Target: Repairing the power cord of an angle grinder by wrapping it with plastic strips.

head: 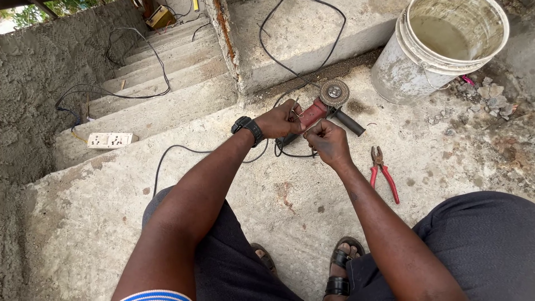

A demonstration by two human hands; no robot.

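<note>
Overhead, head camera, looking down past both forearms to a rough concrete landing (167, 184).

Left hand (280, 120): black watch (248, 127) on the wrist, fingers curled and pinched on thin wire ends just above the angle grinder (323, 106). Right hand (327, 139): also closed in a pinch, thumb and fingers pressed on the wire at its top edge. Hands sit close together, nearly touching, both directly over the rear of the grinder body. What exactly runs between the fingertips is too small to tell.

Angle grinder lies on the concrete in front of the hands: red body, grey disc at the far end, black side handle sticking out to the right. Black cable (184, 150) loops from under the hands across the landing toward the left.

Red-handled pliers (383, 173) lie flat on the concrete, just right of the right wrist, untouched.

White bucket (401, 67), stained, stands at upper right beside rubble. White socket strip (111, 139) rests on a stair step at left, more black wire trailing up the stairs (167, 56). Sandalled feet at the bottom edge.
</note>
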